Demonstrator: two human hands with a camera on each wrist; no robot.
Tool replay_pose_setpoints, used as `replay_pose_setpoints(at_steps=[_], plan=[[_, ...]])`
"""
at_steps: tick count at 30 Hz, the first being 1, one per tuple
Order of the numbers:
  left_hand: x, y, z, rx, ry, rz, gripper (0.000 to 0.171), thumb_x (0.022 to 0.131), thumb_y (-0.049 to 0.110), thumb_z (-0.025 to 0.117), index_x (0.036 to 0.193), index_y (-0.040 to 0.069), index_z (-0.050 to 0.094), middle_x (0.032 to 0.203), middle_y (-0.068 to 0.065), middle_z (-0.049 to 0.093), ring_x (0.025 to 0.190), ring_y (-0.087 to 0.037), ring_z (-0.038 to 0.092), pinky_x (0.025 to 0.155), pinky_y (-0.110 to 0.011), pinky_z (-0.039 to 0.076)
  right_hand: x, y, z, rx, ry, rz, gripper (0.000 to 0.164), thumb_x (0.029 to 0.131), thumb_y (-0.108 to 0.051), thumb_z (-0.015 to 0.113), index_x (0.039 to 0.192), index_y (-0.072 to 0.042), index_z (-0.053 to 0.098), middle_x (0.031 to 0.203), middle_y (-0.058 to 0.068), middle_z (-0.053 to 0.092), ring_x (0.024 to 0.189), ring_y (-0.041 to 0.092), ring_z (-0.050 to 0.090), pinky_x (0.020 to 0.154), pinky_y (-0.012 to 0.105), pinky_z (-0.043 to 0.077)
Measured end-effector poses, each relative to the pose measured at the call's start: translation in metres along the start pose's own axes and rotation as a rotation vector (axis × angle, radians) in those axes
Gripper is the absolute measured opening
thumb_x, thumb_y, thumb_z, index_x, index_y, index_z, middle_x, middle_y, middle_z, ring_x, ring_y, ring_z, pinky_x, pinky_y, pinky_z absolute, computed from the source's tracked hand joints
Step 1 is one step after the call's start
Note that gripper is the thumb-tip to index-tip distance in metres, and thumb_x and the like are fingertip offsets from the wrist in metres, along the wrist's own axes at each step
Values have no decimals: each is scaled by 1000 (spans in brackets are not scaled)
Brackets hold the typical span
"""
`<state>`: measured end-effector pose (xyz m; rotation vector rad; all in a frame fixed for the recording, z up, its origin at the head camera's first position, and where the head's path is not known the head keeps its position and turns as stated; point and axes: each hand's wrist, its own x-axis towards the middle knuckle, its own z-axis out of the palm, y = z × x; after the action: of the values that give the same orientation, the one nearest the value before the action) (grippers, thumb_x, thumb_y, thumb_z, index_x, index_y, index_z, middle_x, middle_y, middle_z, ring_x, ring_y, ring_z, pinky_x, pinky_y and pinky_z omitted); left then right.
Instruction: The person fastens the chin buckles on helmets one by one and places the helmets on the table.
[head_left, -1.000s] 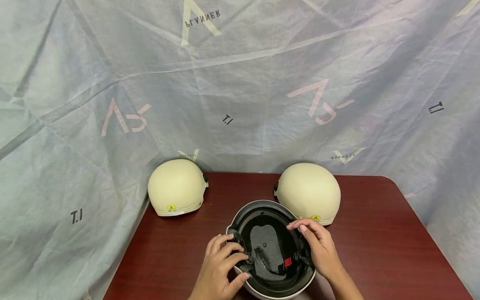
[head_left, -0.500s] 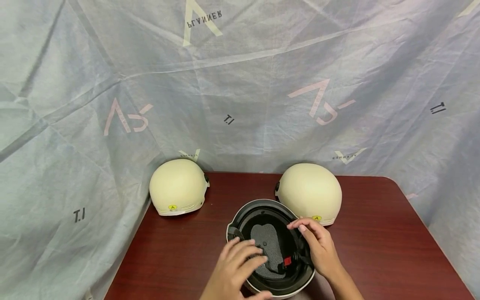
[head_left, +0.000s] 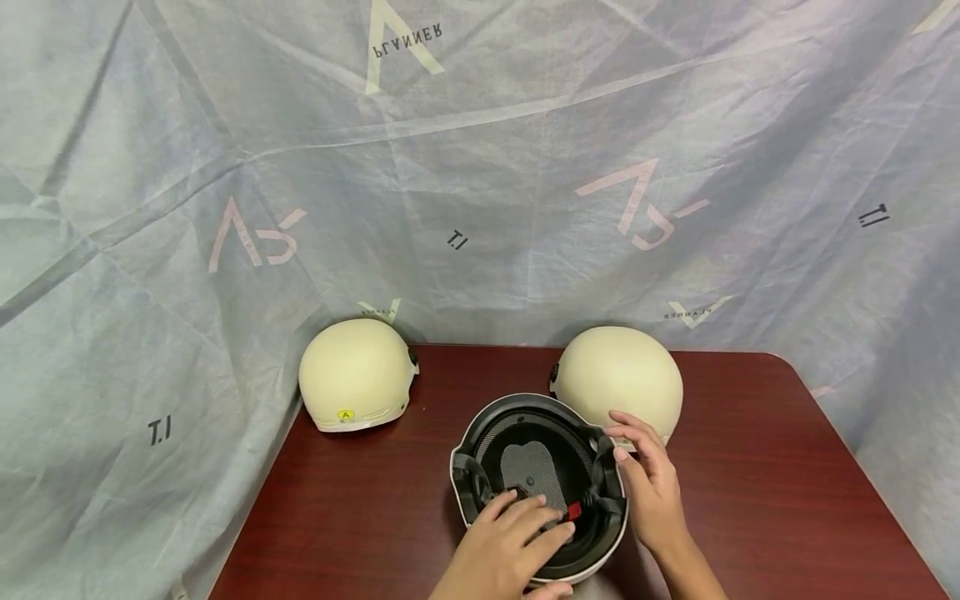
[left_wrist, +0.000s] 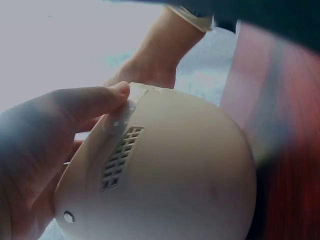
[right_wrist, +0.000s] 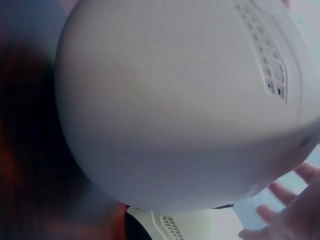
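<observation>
An upturned cream helmet [head_left: 531, 467] rests at the near middle of the table, its black padded inside facing up. My left hand [head_left: 506, 550] reaches over the near rim. In the left wrist view its thumb [left_wrist: 107, 100] presses on the outer shell by a vent, with the other fingers behind the rim, gripping it. Inside, a red strap buckle [head_left: 574, 511] shows by the left fingertips. At the right rim, my right hand [head_left: 656, 496] has its fingertips close to the edge; in the right wrist view the fingers [right_wrist: 282, 192] are spread beside the shell.
Two more cream helmets stand dome up at the back of the dark red table [head_left: 765, 483]: one left [head_left: 356, 375], one right [head_left: 618, 379] just behind the upturned one. A grey printed cloth [head_left: 495, 192] hangs behind the table.
My left hand has gone from the helmet's left side over its inside to the near rim. The helmet has turned slightly, and the right hand has shifted outward at the rim.
</observation>
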<state>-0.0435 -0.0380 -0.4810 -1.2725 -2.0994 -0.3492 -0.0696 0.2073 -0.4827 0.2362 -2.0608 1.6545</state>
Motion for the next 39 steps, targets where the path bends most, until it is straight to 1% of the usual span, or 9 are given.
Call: replay_pose_setpoints(at_steps=[4, 10, 14, 16, 19, 23, 31, 37, 39], plan=[[-3, -4, 0, 5, -28, 25, 50, 103, 64, 54, 120, 22, 75, 106, 13, 76, 104, -8, 72, 96, -35, 56, -2, 0, 1, -84, -49, 95, 31, 106, -1, 52, 134, 5, 63, 152, 22, 50, 140, 4, 47, 105, 9, 39], [-8, -6, -1, 18, -105, -8, 51, 97, 69, 58, 121, 27, 75, 110, 14, 75, 112, -10, 71, 99, -37, 55, -3, 3, 0, -143, -151, 195, 46, 110, -12, 51, 155, -2, 47, 161, 19, 43, 138, -6, 38, 101, 4, 36], [-12, -9, 2, 37, -87, -1, 42, 94, 65, 65, 114, 30, 77, 104, 19, 77, 105, -5, 70, 99, -34, 52, -5, 5, 0, -132, -210, 243, 53, 111, -17, 52, 160, -5, 39, 159, 21, 48, 132, -8, 45, 99, 7, 41], [-14, -11, 3, 21, -49, -7, 38, 94, 62, 67, 111, 30, 78, 101, 20, 77, 101, -4, 70, 97, -32, 50, -6, 6, 0, -135, -235, 252, 55, 111, -18, 53, 161, -6, 37, 157, 22, 50, 131, -3, 50, 99, 10, 44], [-16, -15, 5, -15, 9, -26, 36, 93, 60, 71, 109, 29, 78, 100, 20, 77, 97, -2, 69, 96, -31, 49, -7, 8, 1, -149, -263, 249, 54, 111, -19, 51, 162, -9, 36, 157, 21, 49, 136, 15, 53, 101, 13, 45], [-19, -18, 6, -84, 43, -68, 35, 89, 57, 77, 110, 29, 78, 102, 20, 77, 98, -2, 69, 99, -33, 47, -8, 12, 0, -136, -292, 234, 52, 113, -20, 44, 163, -12, 33, 159, 20, 45, 143, 35, 47, 104, 12, 42], [-27, -18, 6, -208, 94, -261, 39, 82, 50, 87, 112, 28, 75, 103, 19, 77, 99, -4, 68, 101, -40, 45, -12, 20, 3, 21, -369, 285, 54, 114, -17, 33, 165, -6, 25, 163, 27, 35, 134, -12, 42, 103, 16, 46], [-27, -17, 3, -322, 133, -353, 38, 84, 47, 86, 114, 27, 73, 107, 15, 77, 103, -5, 67, 103, -44, 43, -16, 25, 6, 142, -422, 285, 62, 112, -15, 35, 169, -7, 13, 171, 27, 17, 142, -18, 29, 111, 4, 28], [-27, -17, 3, -364, 143, -369, 38, 85, 46, 86, 115, 26, 72, 108, 14, 77, 104, -5, 67, 103, -45, 42, -16, 27, 6, 188, -435, 292, 63, 112, -15, 33, 169, -6, 9, 172, 28, 11, 142, -19, 28, 111, 5, 29]])
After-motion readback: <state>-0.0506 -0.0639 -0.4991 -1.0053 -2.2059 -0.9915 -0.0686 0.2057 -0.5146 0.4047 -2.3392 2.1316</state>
